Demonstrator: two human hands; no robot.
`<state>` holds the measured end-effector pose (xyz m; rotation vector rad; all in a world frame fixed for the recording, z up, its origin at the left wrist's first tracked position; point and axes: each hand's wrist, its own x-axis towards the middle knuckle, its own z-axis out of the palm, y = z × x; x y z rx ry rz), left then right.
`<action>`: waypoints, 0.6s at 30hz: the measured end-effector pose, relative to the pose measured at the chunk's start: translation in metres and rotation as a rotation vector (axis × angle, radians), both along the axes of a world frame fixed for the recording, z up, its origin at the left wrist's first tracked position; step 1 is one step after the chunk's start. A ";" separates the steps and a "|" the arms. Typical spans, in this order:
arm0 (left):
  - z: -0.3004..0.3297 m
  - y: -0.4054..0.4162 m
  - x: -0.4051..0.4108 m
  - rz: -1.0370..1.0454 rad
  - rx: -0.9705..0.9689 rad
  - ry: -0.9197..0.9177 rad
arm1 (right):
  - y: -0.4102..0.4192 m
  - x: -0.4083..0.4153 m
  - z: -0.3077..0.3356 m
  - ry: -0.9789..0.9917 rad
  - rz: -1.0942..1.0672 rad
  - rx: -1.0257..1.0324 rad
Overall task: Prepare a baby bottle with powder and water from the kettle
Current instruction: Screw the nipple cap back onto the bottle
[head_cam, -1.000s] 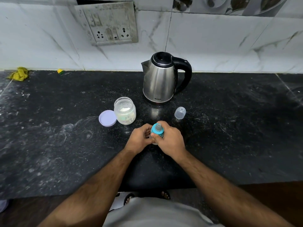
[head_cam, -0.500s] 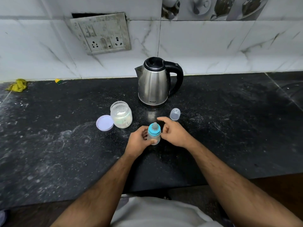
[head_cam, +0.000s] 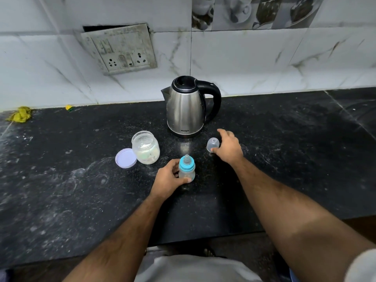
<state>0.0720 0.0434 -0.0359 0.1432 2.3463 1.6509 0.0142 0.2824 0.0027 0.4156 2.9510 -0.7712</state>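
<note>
One head-worn wide-angle view looks forward and down from above the counter's near edge, facing the tiled wall. The kettle sits just above frame centre at arm's reach, with both forearms entering from the bottom below it. Straight lines bow toward the frame edges around the kettle.

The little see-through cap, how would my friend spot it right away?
Find the shiny steel kettle on the black stone counter. Just in front of it, to the right, the small clear plastic dome cap stands by the right hand. Unlike the clear baby bottle with the blue collar, it is tiny, colourless and has no teat.
</note>
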 end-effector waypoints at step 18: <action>0.010 -0.006 -0.003 0.002 -0.035 0.029 | -0.026 -0.001 0.018 0.332 0.031 -0.299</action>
